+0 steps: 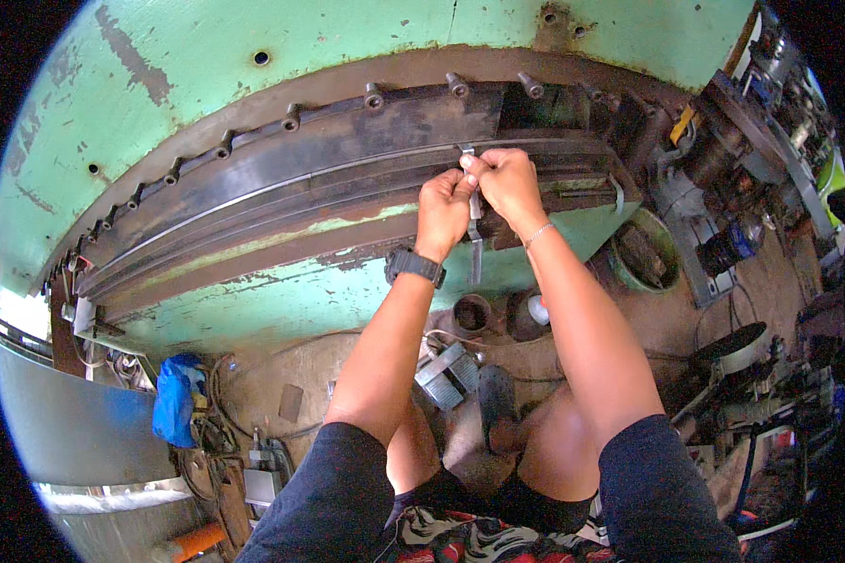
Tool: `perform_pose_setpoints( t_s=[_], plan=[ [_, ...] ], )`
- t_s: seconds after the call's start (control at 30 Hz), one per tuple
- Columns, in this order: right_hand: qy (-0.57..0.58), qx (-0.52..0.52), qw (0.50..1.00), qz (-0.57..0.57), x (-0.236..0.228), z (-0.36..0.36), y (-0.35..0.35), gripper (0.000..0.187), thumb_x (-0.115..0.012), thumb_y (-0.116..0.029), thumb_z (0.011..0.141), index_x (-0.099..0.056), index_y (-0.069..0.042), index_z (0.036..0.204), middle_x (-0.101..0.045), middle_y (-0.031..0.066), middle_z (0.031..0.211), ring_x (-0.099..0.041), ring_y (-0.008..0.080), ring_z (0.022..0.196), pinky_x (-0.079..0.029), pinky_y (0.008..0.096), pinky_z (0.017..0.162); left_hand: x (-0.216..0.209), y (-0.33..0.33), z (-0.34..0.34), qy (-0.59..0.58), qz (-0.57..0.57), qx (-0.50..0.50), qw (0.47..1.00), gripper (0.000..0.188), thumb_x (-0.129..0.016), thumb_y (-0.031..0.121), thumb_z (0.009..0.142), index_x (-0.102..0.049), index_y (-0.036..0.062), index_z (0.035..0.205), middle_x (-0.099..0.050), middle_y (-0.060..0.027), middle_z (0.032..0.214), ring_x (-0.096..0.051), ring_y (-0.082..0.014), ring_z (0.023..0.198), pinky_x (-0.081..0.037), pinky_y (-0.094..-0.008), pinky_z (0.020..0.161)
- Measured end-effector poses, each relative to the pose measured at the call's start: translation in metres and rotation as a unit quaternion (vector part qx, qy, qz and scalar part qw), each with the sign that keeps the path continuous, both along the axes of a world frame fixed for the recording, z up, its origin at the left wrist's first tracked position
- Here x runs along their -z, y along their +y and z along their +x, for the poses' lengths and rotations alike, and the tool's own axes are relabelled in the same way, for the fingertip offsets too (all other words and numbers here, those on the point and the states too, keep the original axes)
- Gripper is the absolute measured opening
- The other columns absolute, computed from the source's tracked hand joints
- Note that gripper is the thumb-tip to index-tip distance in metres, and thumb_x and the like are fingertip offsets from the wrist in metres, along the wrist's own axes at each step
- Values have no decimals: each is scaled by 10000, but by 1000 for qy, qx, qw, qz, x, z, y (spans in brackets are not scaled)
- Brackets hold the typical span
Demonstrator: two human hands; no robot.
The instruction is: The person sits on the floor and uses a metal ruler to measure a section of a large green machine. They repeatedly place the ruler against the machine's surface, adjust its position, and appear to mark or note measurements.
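Note:
Both my hands are raised in front of the long dark die rail (pixel 338 188) of a large green machine (pixel 347 33). A narrow, bent strip of shiny metal (pixel 477 251) is between them, its upper end at the rail and its lower end hanging below my fingers. My left hand (pixel 443 214), with a black watch on the wrist, is closed and pinches the strip from the left. My right hand (pixel 509 188) is closed at the strip's upper part, its fingertips meeting those of the left. My fingers hide the strip's middle.
A row of bolts (pixel 374 94) runs along the machine's upper beam. On the floor stand a grey foot pedal (pixel 449 377), a rusty can (pixel 471 315) and a green bucket (pixel 644 251). A blue bag (pixel 176 399) is at the left; tools and metal parts crowd the right.

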State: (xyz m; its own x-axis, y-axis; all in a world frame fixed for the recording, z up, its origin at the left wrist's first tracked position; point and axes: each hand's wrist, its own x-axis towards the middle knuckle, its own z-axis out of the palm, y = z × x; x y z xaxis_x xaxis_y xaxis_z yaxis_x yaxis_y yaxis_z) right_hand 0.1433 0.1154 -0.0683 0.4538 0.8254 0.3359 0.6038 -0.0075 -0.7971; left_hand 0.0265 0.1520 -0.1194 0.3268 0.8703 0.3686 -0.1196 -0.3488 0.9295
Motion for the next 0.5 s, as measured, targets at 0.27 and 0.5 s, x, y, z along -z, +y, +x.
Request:
perform_pose_setpoints(
  t_s=[0.27, 0.5],
  plan=[
    [-29, 19, 999, -13, -7, -7, 1, 346, -756, -359, 880, -747, -56, 713, -676, 168, 645, -671, 302, 589, -495, 436, 579, 5, 6, 0, 8, -6, 14, 1000, 211, -601, 130, 1018, -675, 2, 869, -597, 28, 727, -476, -79, 683, -426, -285, 630],
    [-56, 31, 997, -42, -8, -7, -3, 362, -756, -369, 875, -720, -57, 695, -670, 170, 651, -667, 336, 606, -503, 460, 602, -2, -2, -4, -24, 9, 19, 999, 225, -626, 131, 1005, -668, -24, 847, -613, -11, 708, -509, -89, 665, -461, -307, 617]
  ],
)
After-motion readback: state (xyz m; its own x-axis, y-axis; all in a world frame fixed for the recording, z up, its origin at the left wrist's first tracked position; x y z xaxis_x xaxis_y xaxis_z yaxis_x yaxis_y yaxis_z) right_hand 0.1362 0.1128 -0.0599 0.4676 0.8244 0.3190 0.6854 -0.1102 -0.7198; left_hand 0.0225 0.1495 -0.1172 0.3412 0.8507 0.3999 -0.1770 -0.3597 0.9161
